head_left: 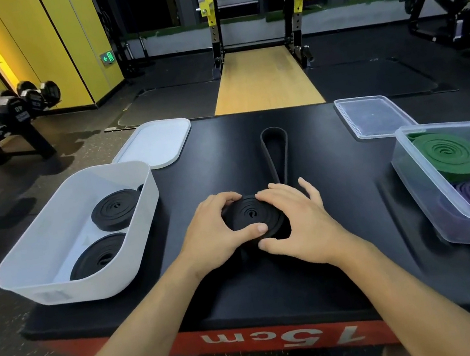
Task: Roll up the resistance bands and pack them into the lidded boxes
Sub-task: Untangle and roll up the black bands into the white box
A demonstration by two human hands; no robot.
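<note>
The black band [252,213] lies part-coiled at the centre of the worktop [245,285], its loose loop running straight away from the person. Gripping it now: left hand [214,231] curls round the coil's left rim, right hand [301,226] cups the right.

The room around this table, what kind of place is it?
Probably a gym: there are dumbbells at the left, a squat rack standing over a wooden lifting platform, and a black resistance band being rolled up on the table.
</note>
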